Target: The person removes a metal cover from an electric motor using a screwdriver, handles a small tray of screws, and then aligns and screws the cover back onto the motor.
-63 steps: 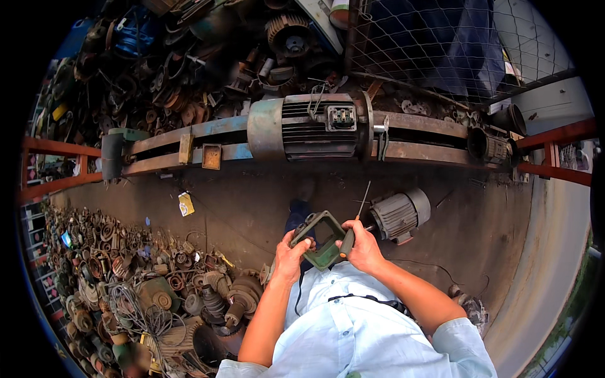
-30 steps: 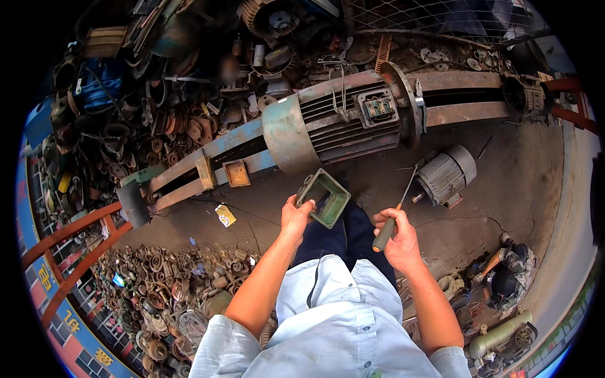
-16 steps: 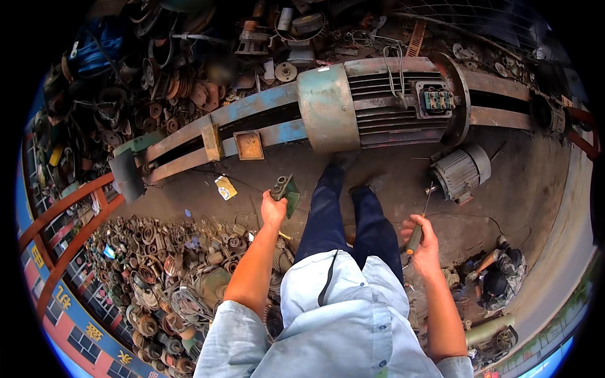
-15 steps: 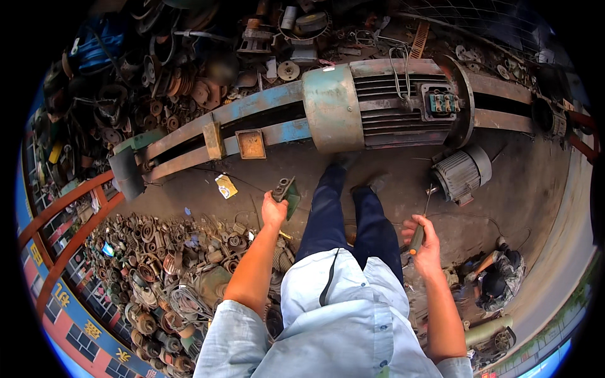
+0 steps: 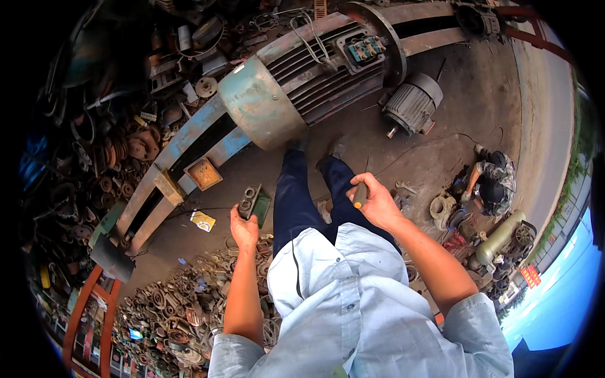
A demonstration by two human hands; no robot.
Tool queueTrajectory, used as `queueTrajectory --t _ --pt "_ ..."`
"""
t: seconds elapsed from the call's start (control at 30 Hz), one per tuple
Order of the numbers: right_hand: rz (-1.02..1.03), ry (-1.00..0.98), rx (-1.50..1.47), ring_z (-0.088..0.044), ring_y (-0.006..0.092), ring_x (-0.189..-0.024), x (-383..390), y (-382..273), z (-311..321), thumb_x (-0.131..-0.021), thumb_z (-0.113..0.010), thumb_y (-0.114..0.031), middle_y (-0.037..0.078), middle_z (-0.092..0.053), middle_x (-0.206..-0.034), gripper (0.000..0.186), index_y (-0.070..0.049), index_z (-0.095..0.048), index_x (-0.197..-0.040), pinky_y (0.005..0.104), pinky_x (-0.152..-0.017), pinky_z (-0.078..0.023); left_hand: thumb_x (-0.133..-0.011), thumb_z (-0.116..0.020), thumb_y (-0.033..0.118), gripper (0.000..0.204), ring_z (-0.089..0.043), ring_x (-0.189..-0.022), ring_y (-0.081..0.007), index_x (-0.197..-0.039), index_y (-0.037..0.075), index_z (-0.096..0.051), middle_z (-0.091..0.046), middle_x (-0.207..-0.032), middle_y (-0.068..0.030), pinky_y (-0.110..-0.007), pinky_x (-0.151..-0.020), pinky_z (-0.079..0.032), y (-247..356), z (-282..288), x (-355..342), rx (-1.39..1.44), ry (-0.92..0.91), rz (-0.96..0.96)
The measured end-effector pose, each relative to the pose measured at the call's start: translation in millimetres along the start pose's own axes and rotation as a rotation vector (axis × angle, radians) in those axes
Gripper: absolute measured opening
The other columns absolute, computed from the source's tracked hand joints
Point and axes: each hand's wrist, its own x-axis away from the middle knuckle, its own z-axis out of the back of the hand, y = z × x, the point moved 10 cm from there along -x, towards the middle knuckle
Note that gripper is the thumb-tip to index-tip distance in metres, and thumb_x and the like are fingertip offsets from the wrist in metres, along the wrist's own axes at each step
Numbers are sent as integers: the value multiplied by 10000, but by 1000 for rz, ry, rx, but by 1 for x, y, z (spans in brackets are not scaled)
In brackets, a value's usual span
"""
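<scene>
My left hand (image 5: 244,232) is closed around a green metal part (image 5: 261,205) with a grey piece on it that has round holes. It holds this part up in front of my left leg. In my right hand (image 5: 376,203) is a screwdriver (image 5: 360,194) with a dark handle and an orange end, its thin shaft pointing away from me. The two hands are apart, and the screwdriver does not touch the green part. Beyond them a large ribbed electric motor (image 5: 272,104), its terminal block (image 5: 365,49) exposed, lies on steel beams.
A smaller grey motor (image 5: 413,104) lies on the floor at the right. A crouching person (image 5: 498,183) is at the far right, near a green cylinder (image 5: 500,238). Scrap parts (image 5: 170,315) are heaped at the left. A rusty square tray (image 5: 203,173) sits against the beam.
The view has turned, so the motors appear further left and tilted. My right hand has come inward with the screwdriver, closer to my left hand. The left hand still holds the green part.
</scene>
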Motion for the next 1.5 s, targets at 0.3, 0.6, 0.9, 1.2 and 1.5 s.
queueTrajectory --t 0.3,0.6,0.9,1.2,1.5 --pt "138 425 -174 -603 341 -1061 67 55 22 -803 -760 -189 150 -631 -1106 485 -82 -498 -1197 421 -878 -482 -805 -630 40 433 -588 -939 -142 -1229 -19 -569 -628 -1044 -57 -274 -883 -461 217 -92 57 -84 -742 -343" --pt "94 953 -527 -636 349 -811 154 201 -2 -816 -747 -139 144 -621 -912 388 -52 -519 -1117 414 -697 -495 -838 -606 60 374 -627 -807 -128 -1194 -55 -589 -675 -927 -66 -260 -800 -488 209 -232 193 -596 -1294 -264" --pt "-287 1220 -876 -644 378 -794 210 363 -100 -801 -726 -131 167 -638 -861 372 -72 -509 -1097 430 -675 -506 -928 -642 218 580 -561 -1146 -214 -1385 -74 -435 -604 -1228 -157 -324 -1012 -416 109 -320 288 -878 -1365 -509" --pt "-888 1446 -1327 -665 297 -725 241 517 -268 -808 -711 -138 140 -657 -809 385 -69 -519 -1135 376 -671 -522 -831 -707 176 612 -601 -1088 -343 -1360 -9 -462 -585 -1207 -193 -408 -958 -482 -52 -475 367 -1585 -1505 -1429" --pt "-1195 1505 -2115 -573 131 -757 138 555 -450 -773 -732 -85 50 -612 -838 308 -49 -575 -1035 302 -721 -493 -765 -759 273 750 -498 -1203 -331 -1412 99 -421 -510 -1307 -150 -466 -1022 -400 -308 -579 464 -1617 -1540 -2304"
